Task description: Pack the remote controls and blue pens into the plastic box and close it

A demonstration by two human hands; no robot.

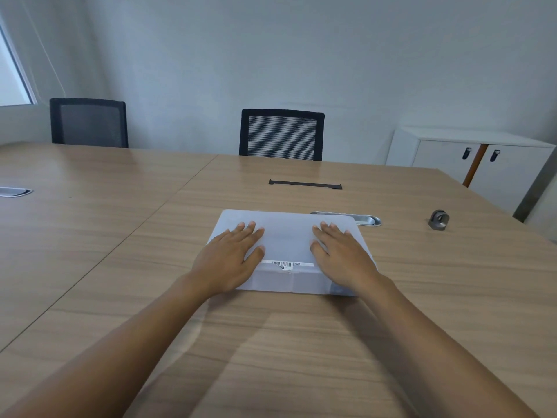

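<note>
A translucent white plastic box (pixel 287 236) lies on the wooden table (pixel 301 342) in front of me, its lid down flat. A barcode label runs along its near edge. My left hand (pixel 232 257) rests palm-down on the left half of the lid, fingers spread. My right hand (pixel 342 254) lies flat on the right half in the same way. Neither hand holds anything. No remote controls or blue pens are in sight; the frosted walls hide whatever is inside.
A small grey metal ring-shaped object (pixel 438 220) sits on the table at the right. A silver cable slot (pixel 366 219) lies just behind the box and a black slot (pixel 305 185) farther back. Two black mesh chairs (pixel 281 135) stand beyond the far edge; a white cabinet (pixel 476 161) is at the right.
</note>
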